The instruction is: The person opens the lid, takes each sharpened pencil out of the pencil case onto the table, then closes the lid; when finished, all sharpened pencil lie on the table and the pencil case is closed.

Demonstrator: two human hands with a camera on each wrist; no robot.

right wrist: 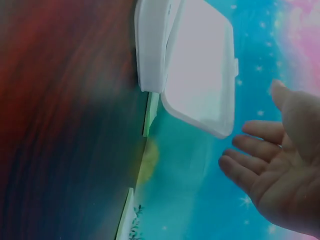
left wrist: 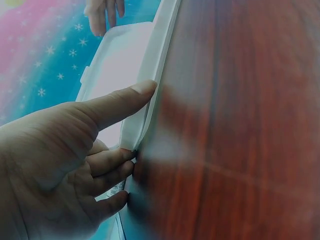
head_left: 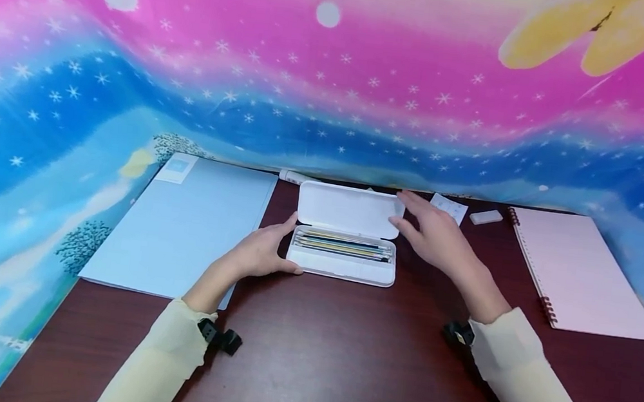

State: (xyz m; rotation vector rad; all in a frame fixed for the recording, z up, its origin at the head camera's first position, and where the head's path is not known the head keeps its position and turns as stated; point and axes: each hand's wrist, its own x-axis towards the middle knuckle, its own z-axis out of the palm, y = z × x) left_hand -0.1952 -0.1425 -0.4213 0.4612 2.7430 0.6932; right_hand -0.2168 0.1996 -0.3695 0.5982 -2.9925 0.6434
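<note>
A white pencil case (head_left: 341, 268) lies with its lid (head_left: 350, 209) raised at the back. Several pencils (head_left: 343, 245) lie side by side in its base. My left hand (head_left: 256, 251) holds the left end of the case, thumb at the front corner and the other fingers along the side. In the left wrist view the thumb (left wrist: 120, 104) presses on the case's front wall. My right hand (head_left: 435, 231) is by the right edge of the lid, fingers extended. The right wrist view shows the right fingers (right wrist: 252, 150) apart from the lid, with nothing in them.
A light blue folder (head_left: 197, 228) lies on the left, and a pink spiral notebook (head_left: 589, 272) on the right. Behind the case are a white tube (head_left: 295, 177), a small printed card (head_left: 451, 207) and a white eraser (head_left: 486, 217). A patterned cloth (head_left: 307, 109) hangs along the table's back edge.
</note>
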